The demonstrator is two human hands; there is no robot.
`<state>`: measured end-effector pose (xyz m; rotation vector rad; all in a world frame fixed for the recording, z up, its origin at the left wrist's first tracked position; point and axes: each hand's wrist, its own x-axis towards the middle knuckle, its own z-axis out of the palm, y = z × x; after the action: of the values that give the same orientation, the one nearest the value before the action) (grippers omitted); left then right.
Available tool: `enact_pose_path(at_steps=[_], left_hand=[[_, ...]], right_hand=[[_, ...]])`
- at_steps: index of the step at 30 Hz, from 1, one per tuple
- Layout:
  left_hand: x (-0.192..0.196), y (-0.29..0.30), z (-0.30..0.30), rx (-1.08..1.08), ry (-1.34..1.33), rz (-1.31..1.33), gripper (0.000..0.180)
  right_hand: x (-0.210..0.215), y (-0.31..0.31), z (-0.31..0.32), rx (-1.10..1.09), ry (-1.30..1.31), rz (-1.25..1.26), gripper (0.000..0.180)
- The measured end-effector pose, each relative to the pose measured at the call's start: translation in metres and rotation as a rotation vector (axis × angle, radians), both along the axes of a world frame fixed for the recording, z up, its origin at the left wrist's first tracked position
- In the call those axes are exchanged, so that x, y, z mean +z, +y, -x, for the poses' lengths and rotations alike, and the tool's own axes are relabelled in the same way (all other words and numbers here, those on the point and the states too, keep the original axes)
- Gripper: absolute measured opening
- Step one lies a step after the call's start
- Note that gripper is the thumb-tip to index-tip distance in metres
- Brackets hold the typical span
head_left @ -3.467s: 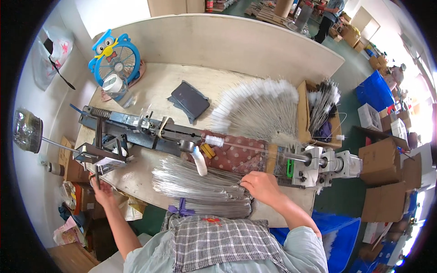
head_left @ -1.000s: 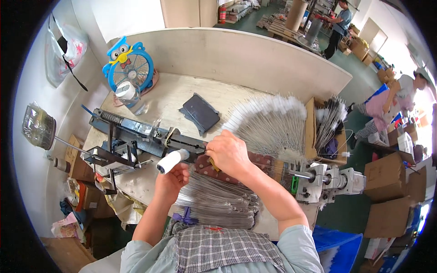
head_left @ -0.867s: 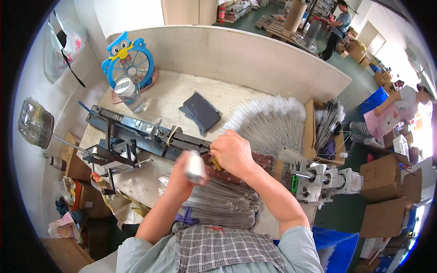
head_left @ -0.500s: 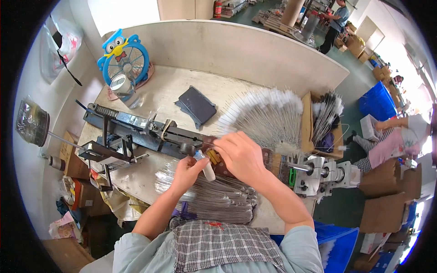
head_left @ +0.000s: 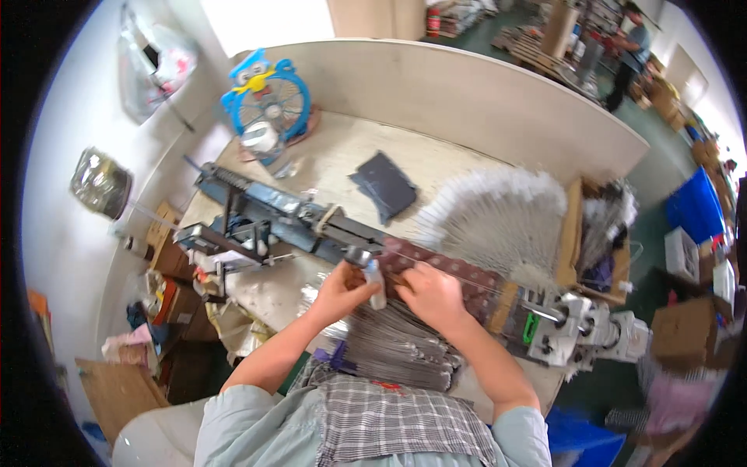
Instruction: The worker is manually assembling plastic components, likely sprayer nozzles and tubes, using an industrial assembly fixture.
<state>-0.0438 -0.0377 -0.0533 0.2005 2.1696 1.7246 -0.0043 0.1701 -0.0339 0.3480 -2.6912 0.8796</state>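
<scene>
A long dark metal bench machine runs across the worktable. My left hand is closed around its small white handle, beside a round metal knob. Just right of the handle, my right hand has its fingers curled together near the machine's edge, above a bundle of thin wire stems; what they pinch, if anything, is too blurred to see. Behind the machine lies a fanned pile of wire-stemmed brushes with white bristles. A maroon dotted cloth covers part of the machine.
A grey clamp-like mechanism sits at the machine's right end. Beyond are a cardboard box of brushes, a dark flat pouch, a blue fan and a jar. A low partition edges the table.
The whole view has shifted, so the bench appears farther right. My right hand has come down from the machine's rail toward the wire bundle; my left hand stays on the white handle.
</scene>
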Motion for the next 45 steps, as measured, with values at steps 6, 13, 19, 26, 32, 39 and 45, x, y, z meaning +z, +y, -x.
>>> enact_pose_path(at_steps=[6,13,19,26,32,39,45], left_hand=[[-0.018,-0.114,0.011,0.579,-0.519,-0.597,0.025],[-0.021,-0.142,0.019,0.677,-0.488,-0.65,0.017],[-0.023,-0.107,0.01,0.754,-0.318,-0.624,0.012],[0.033,0.057,-0.036,0.084,-0.32,-0.657,0.016],[0.018,0.102,-0.026,-0.039,-0.189,-0.621,0.016],[0.029,0.104,-0.029,0.106,-0.172,-0.536,0.016],[0.034,0.081,-0.021,0.259,-0.255,-0.638,0.018]], right_hand=[[0.021,0.009,-0.014,0.015,-0.071,0.067,0.018],[0.034,-0.001,-0.012,0.018,-0.066,0.034,0.017],[0.067,0.013,-0.024,-0.013,-0.011,-0.011,0.015],[0.074,0.042,-0.016,-0.203,-0.081,0.164,0.014],[0.066,0.063,-0.028,-0.174,-0.134,0.323,0.016],[0.069,0.074,-0.03,0.013,-0.108,0.319,0.017],[0.065,0.031,0.014,-0.126,0.288,-0.026,0.009]])
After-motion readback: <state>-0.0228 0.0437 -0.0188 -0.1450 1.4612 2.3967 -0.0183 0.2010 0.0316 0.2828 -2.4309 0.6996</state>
